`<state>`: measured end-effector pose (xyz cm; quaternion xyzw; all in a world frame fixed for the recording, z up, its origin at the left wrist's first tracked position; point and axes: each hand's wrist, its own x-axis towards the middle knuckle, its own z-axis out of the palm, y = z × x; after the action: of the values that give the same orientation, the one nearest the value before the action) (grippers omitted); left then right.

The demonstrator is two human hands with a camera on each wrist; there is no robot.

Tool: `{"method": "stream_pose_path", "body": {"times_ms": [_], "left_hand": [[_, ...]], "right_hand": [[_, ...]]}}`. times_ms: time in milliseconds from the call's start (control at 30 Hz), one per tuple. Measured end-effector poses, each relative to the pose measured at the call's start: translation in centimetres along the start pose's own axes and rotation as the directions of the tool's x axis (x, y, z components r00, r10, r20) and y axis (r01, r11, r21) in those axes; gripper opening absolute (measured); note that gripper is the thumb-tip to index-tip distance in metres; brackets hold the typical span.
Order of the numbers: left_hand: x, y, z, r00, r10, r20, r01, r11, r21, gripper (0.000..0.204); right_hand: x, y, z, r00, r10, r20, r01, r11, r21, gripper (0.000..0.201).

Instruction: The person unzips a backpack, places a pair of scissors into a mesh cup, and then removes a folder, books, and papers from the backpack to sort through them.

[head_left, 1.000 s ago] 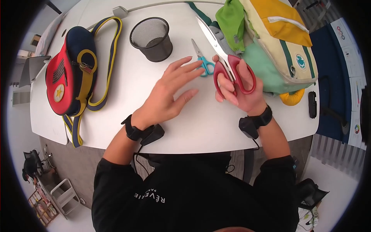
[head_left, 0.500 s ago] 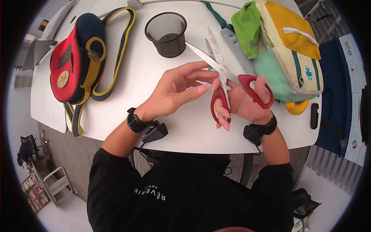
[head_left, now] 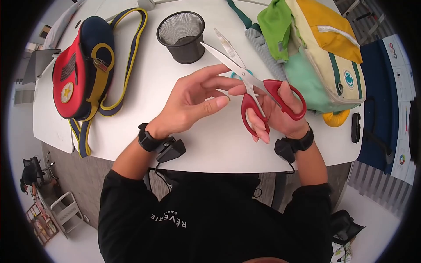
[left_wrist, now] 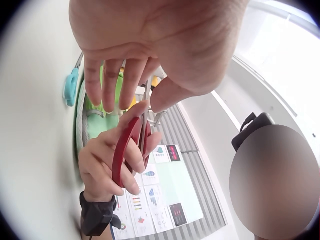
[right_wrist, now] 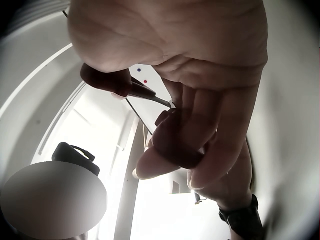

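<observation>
My right hand (head_left: 287, 120) holds large scissors (head_left: 244, 73) with red handles, its thumb through one loop and fingers through the other. The blades are spread apart and point up and to the left, above the table. Beside them is my left hand (head_left: 186, 103), palm turned toward the scissors, fingers loosely extended and thumb apart. Its fingertips overlap the blade area in the head view. Small turquoise scissors (left_wrist: 71, 87) lie on the table, mostly hidden behind the hand and blades in the head view. The red handle (left_wrist: 122, 155) shows between the right fingers in the left wrist view.
A black mesh pencil cup (head_left: 186, 50) stands behind the hands on the white table (head_left: 210, 149). To the left lies a red and navy bag (head_left: 66, 81) with a yellow-edged strap. A cream, green and yellow backpack (head_left: 324, 74) lies at right, near a black object (head_left: 355, 128).
The red-handled scissors have swung from pointing upward with blades nearly together to pointing left with blades spread. My left hand has turned its palm toward them and come closer.
</observation>
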<state>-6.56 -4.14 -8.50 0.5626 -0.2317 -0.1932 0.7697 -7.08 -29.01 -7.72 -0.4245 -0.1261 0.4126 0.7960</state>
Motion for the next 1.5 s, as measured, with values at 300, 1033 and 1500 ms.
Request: {"method": "stream_pose_path", "body": {"times_ms": [300, 1033, 1500], "left_hand": [[0.1, -0.4, -0.3, 0.999, 0.029, -0.022, -0.029, 0.999, 0.036, 0.059], [0.7, -1.4, -1.2, 0.961, 0.099, -0.260, -0.083, 0.994, 0.069, 0.030], [0.5, -0.9, -1.0, 0.968, 0.087, -0.234, -0.067, 0.994, 0.092, 0.038]], "right_hand": [[-0.2, -1.5, 1.1, 0.991, -0.055, -0.124, 0.014, 0.951, -0.309, 0.049], [0.6, -0.4, 1.1, 0.632, -0.726, 0.271, -0.004, -0.353, -0.936, 0.061], [0.8, -0.3, 0.6, 0.604, -0.751, 0.267, 0.033, -0.311, -0.950, 0.063]]}}
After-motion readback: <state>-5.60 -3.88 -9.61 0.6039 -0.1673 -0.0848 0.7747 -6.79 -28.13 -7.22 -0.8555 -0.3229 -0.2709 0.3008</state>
